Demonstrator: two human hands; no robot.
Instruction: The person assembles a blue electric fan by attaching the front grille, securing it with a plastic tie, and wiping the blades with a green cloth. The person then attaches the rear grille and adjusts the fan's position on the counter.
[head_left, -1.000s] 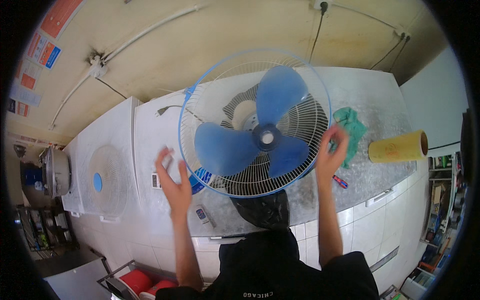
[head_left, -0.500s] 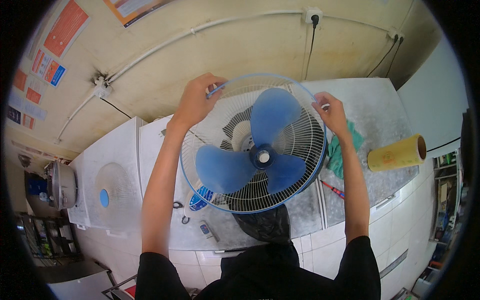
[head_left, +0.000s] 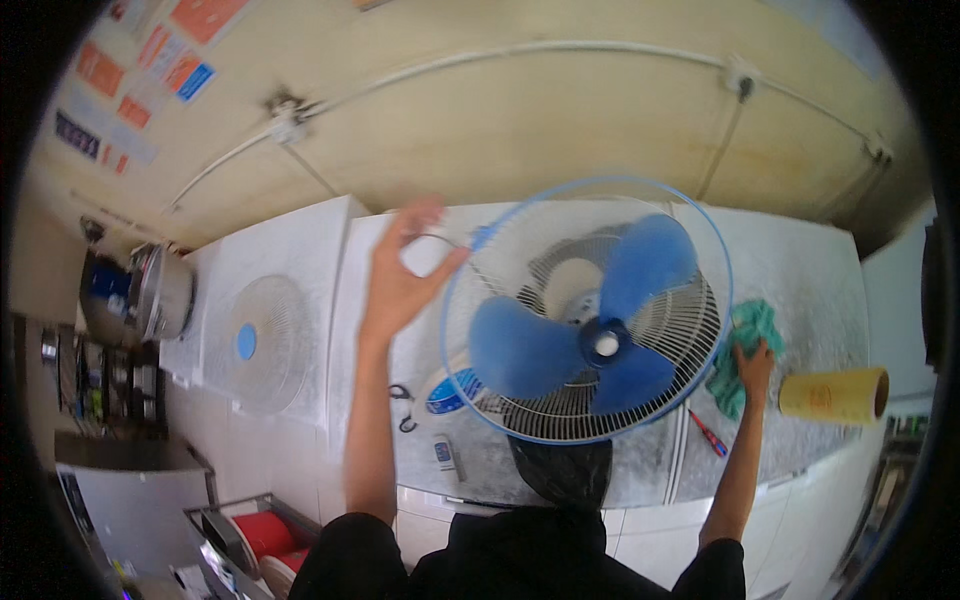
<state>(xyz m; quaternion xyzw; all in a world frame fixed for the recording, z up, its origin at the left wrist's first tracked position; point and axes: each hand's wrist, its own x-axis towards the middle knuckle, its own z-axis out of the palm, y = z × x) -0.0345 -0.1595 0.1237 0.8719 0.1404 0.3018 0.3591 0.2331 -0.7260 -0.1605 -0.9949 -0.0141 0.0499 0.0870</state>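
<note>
A fan [head_left: 606,343] with three blue blades stands on the white freezer lid, its wire grille and blue rim behind the blades. My left hand [head_left: 398,268] is raised beside the rim's upper left, thumb and fingers apart. The thumb tip comes close to the rim; whether they touch I cannot tell. To the right of the fan, my right hand [head_left: 757,372] grips a crumpled green cloth [head_left: 752,325] lying on the lid. A screwdriver [head_left: 710,436] with a red and blue handle lies near that hand, left of it.
A detached front grille [head_left: 275,365] with a blue centre lies on the left freezer. Scissors [head_left: 403,408], a small grey remote [head_left: 444,455] and a black plastic bag [head_left: 565,468] are along the near side. A yellow roll [head_left: 832,396] lies at the right edge.
My right hand has left the rim and come down onto the green cloth. My left hand has let go of the rim and opened. The view has shifted left.
</note>
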